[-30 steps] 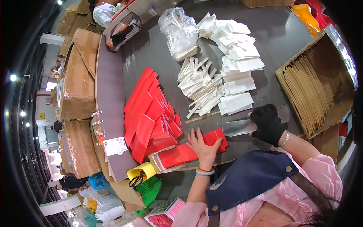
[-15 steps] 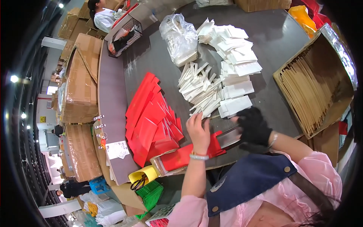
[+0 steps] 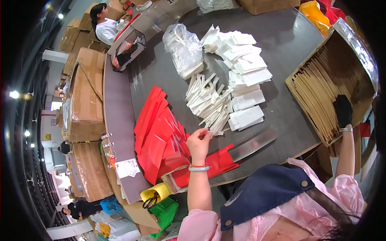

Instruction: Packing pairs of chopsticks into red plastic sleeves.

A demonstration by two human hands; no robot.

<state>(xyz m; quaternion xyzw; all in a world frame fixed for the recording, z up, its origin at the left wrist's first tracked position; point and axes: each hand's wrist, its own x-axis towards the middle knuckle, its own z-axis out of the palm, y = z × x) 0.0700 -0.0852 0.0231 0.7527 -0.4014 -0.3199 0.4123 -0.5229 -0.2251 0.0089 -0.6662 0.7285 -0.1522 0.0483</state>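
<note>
Overhead, a dark grey bench [image 3: 169, 76] carries the work. Left hand [image 3: 200, 141], bare, with a bangle and red cord at the wrist, is raised over the near edge; its fingertips [image 3: 208, 131] are pinched together on one thin white paper strip [image 3: 212, 131], at the near end of a loose heap of white strips [image 3: 209, 102]. Right hand [image 3: 343, 110], in a black glove, reaches well off to the right into an open cardboard box [image 3: 364, 76]; the fingers rest down on the upright brown paper sheets [image 3: 317, 94] packed inside. Whether they grip one cannot be told.

Below the left hand lies a red bag [image 3: 219, 162] with a flat metal plate [image 3: 253, 143] poking out of its mouth. To the left, a fanned stack of red bags [image 3: 157, 128] spreads across the bench. Beyond the strips sit folded white packets [image 3: 245, 72] in rough piles and a clear plastic bag [image 3: 185, 48] of more white stock. A yellow cup [image 3: 155, 193] holding scissors hangs at the near bench edge. Another person [image 3: 105, 24] works at the far end.
</note>
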